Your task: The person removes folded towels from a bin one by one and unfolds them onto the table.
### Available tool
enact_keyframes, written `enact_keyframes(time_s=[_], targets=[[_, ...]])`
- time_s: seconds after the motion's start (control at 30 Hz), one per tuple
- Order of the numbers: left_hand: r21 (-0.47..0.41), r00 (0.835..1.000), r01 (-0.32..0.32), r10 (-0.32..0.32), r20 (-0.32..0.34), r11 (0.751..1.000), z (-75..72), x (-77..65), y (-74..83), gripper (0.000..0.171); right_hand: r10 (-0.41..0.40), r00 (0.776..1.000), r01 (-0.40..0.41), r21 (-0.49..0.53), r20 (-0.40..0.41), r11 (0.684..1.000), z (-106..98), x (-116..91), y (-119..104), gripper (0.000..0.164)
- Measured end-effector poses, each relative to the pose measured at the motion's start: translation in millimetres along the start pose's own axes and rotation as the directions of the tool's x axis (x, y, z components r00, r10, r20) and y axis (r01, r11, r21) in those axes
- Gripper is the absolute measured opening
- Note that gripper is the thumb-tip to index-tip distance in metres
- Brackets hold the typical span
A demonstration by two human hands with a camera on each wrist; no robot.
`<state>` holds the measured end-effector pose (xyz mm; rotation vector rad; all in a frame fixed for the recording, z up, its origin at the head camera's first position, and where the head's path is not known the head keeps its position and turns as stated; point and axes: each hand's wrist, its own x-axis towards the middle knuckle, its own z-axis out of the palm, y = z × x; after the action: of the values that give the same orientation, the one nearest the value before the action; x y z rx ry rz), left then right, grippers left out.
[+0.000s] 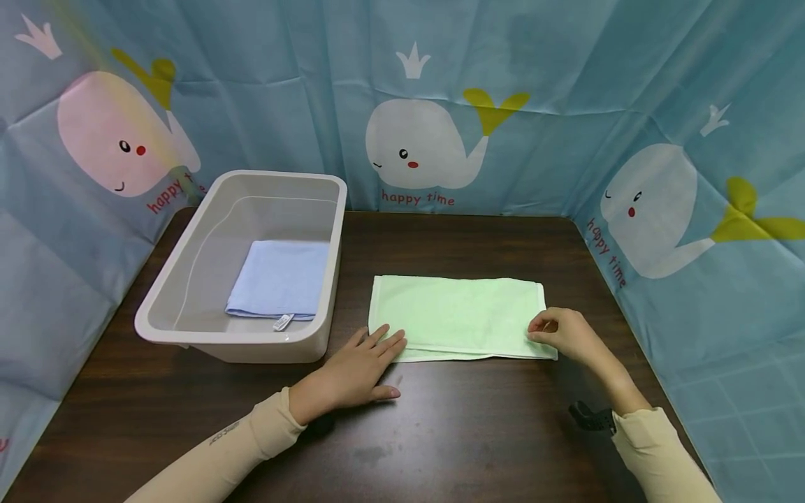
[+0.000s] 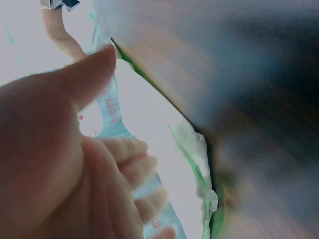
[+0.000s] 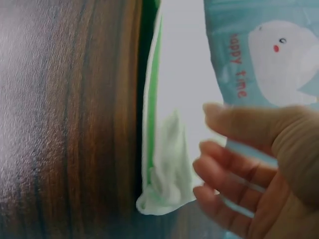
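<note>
A pale green towel (image 1: 455,316) lies folded into a wide strip on the dark table, its lower layer peeking out along the near edge. My left hand (image 1: 358,370), palm down with fingers spread, has its fingertips at the towel's near left corner. At the other end, my right hand (image 1: 569,335) is beside the right edge with its fingers loosely bent. In the right wrist view, a gap shows between the thumb (image 3: 249,124) and the other fingers, and no cloth is pinched there. The towel's near corner (image 3: 164,194) looks slightly rumpled.
A light grey plastic basin (image 1: 242,338) stands at the left, with a folded blue towel (image 1: 279,276) and its white tag (image 1: 283,322) inside. Blue curtains (image 1: 302,140) printed with whales border the table (image 1: 440,447) at the back and sides.
</note>
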<state>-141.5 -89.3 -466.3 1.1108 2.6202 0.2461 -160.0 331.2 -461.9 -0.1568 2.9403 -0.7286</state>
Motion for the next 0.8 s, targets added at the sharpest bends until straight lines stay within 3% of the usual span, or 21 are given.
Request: enact_keyframes(time_s=[0.17, 0.4, 0.7, 0.8], targets=[[-0.017, 0.992, -0.119, 0.12, 0.041, 0.993, 2.7, -2.0, 1.3, 0.083, -0.084, 0.996, 0.083, 0.067, 0.006, 0.994, 8.2, 0.8, 1.3, 0.011], [0.005, 0.985, -0.162, 0.162, 0.058, 0.987, 7.3, -9.8, 2.9, 0.082, -0.224, 0.975, 0.223, 0.09, 0.0, 0.971, 21.1, 12.1, -26.1, 0.014], [0.007, 0.987, -0.15, 0.15, 0.06, 0.989, 13.3, -19.1, 1.9, 0.082, -0.437, 0.898, 0.424, 0.157, 0.054, 0.892, 49.0, 46.1, -101.8, 0.027], [-0.02, 0.987, -0.147, 0.148, 0.057, 0.989, 11.7, -20.4, 2.5, 0.082, -0.507, 0.856, 0.489, 0.157, 0.104, 0.858, 63.6, 56.3, -123.7, 0.031]])
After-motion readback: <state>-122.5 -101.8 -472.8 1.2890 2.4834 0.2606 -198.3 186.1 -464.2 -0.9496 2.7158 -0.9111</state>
